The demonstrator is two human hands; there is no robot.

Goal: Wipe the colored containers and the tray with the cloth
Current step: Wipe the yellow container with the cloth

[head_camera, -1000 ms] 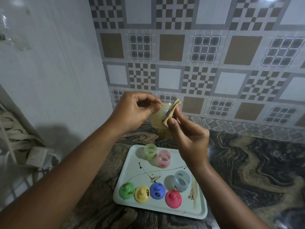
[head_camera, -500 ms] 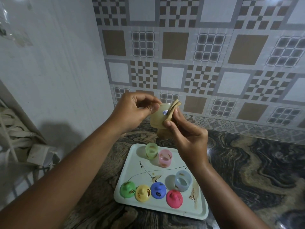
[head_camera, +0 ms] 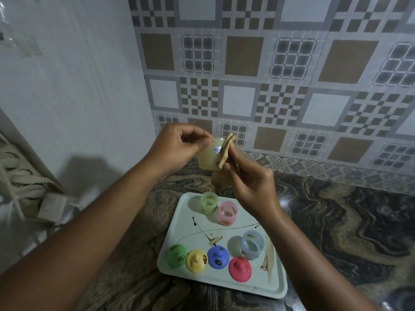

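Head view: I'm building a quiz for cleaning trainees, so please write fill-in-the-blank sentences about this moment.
The container in the left hand is pale ____. The right hand presses the ____ against it. On the tray lie ____ domed lids. The leftmost lid is ____.
Missing: yellow; cloth; four; green.

Dim, bluish light, seemingly from above right, casts soft shadows leftward; the wide-angle edges bend and blur.
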